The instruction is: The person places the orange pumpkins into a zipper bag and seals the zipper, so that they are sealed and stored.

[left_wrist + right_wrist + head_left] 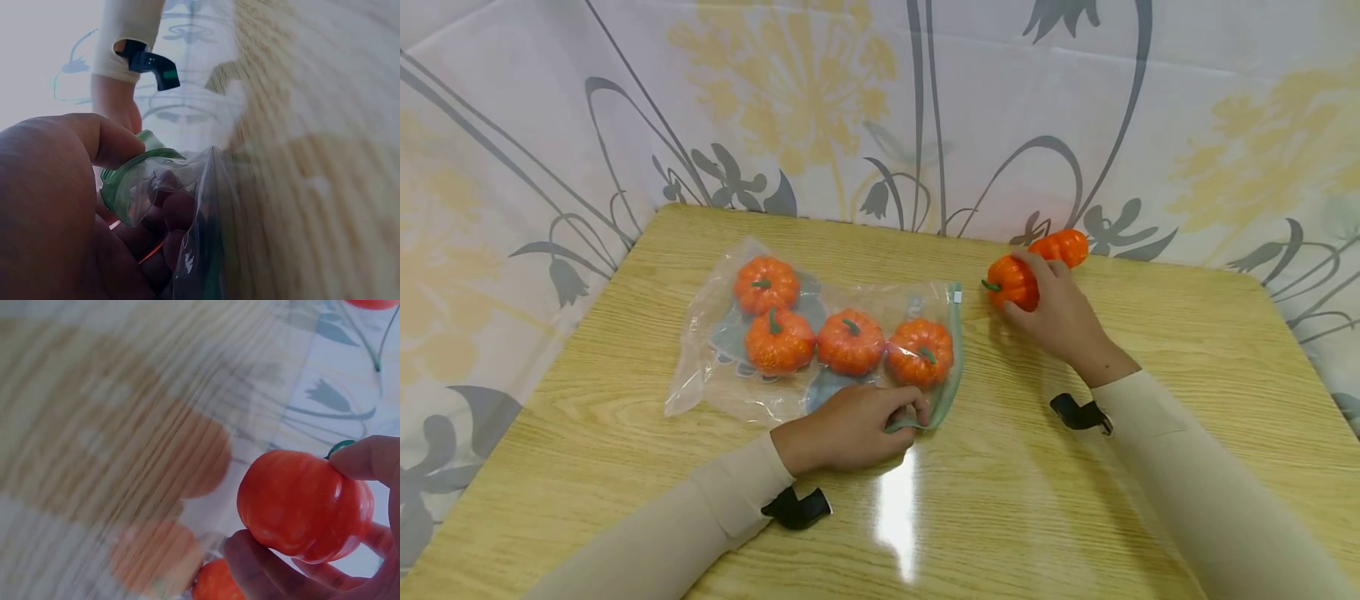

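Observation:
A clear zip bag (pixel 715 396) with a green zip edge lies flat on the table, several small orange toy pumpkins (pixel 852 342) inside it. My left hand (pixel 857 425) pinches the near corner of the bag's mouth; the left wrist view shows the green zip strip (pixel 119 190) between thumb and fingers. To the right of the bag, my right hand (pixel 1056 308) holds another toy pumpkin (pixel 1011 282), its green stem pointing left. In the right wrist view, thumb and fingers wrap this pumpkin (pixel 300 506). Just behind it sits one more orange pumpkin (pixel 1063 247) at the table's back edge.
The wooden table (pixel 1000 517) has a glossy surface that reflects light. A flower-patterned cloth (pixel 865 108) hangs along its back edge. Black camera mounts (pixel 797 508) are strapped at both wrists.

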A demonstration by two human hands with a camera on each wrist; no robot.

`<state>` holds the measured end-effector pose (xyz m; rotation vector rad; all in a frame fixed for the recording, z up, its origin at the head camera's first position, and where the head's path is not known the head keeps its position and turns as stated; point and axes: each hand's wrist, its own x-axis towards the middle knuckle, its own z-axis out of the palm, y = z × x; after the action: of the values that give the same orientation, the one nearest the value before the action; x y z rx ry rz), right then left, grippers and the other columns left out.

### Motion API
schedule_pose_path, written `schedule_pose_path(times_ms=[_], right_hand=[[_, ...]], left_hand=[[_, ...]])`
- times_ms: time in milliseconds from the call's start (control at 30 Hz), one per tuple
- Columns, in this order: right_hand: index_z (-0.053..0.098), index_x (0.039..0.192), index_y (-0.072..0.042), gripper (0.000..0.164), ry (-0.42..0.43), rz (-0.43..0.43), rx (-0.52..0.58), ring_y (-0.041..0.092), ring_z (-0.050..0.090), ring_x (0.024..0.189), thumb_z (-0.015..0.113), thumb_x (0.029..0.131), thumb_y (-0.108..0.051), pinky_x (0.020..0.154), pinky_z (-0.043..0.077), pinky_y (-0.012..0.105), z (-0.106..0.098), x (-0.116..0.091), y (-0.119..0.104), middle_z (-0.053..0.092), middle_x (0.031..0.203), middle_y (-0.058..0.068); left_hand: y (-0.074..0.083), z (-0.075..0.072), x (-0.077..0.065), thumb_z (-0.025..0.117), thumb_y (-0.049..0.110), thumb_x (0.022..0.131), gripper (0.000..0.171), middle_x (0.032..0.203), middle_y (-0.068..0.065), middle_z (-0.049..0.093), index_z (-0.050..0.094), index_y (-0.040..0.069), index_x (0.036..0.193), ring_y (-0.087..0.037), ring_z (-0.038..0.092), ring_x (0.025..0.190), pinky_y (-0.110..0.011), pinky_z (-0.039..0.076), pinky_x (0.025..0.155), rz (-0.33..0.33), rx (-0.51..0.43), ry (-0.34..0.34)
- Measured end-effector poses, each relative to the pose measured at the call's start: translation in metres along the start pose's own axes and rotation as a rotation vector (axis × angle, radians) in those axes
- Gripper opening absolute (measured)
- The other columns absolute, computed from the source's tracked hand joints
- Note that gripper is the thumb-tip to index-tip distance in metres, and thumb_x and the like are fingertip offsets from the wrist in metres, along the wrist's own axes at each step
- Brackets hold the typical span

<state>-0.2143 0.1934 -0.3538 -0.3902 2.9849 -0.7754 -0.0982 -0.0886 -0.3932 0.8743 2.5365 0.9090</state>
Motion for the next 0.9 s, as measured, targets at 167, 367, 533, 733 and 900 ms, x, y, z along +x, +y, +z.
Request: schedule_pose_path(times_ms=[167,367,533,733,900], right_hand=[[0.032,0.153,-0.008,0.069,0.029,-0.036,0.052,0.05,0.046,0.124,0.064,0.093,-0.017,0.104,0.04,0.067,0.002,-0.011,-0.005,0.036,0.144,0.033],[0.035,0.15,-0.001,0.064,0.077,-0.081,0.123,0.048,0.041,0.13,0.064,0.093,-0.012,0.105,0.04,0.065,0.008,-0.025,-0.007,0.037,0.147,0.032],[0.035,0.151,-0.003,0.065,0.096,-0.087,0.202,0.042,0.047,0.122,0.062,0.093,-0.009,0.093,0.051,0.058,0.012,-0.033,-0.009,0.04,0.144,0.028],[0.037,0.15,-0.004,0.064,0.1,-0.079,0.282,0.035,0.051,0.117,0.062,0.091,-0.006,0.08,0.046,0.012,0.015,-0.04,-0.013,0.042,0.145,0.022],[0.037,0.151,-0.01,0.063,0.073,-0.064,0.349,0.032,0.054,0.114,0.062,0.093,-0.009,0.078,0.044,0.008,0.017,-0.043,-0.014,0.042,0.147,0.018]], left_hand=[[-0.002,0.001,0.0,0.058,0.021,0.093,0.015,0.073,0.012,0.048,0.061,0.028,0.107,-0.003,0.042,0.061,-0.021,0.034,0.058,0.005,0.001,0.012],[-0.001,0.002,0.001,0.058,0.022,0.093,0.015,0.073,0.013,0.048,0.06,0.027,0.107,-0.003,0.042,0.06,-0.021,0.035,0.058,0.001,0.004,0.01],[0.001,0.002,0.002,0.058,0.022,0.095,0.014,0.071,0.012,0.048,0.059,0.027,0.107,-0.003,0.041,0.059,-0.022,0.035,0.057,-0.002,0.005,0.009],[0.003,0.002,0.002,0.059,0.024,0.095,0.012,0.07,0.013,0.047,0.059,0.028,0.107,-0.004,0.042,0.059,-0.022,0.035,0.057,-0.012,0.019,0.031],[0.005,0.004,0.0,0.061,0.027,0.096,0.013,0.066,0.011,0.046,0.056,0.025,0.107,-0.005,0.043,0.057,-0.023,0.036,0.054,0.005,0.082,0.103]])
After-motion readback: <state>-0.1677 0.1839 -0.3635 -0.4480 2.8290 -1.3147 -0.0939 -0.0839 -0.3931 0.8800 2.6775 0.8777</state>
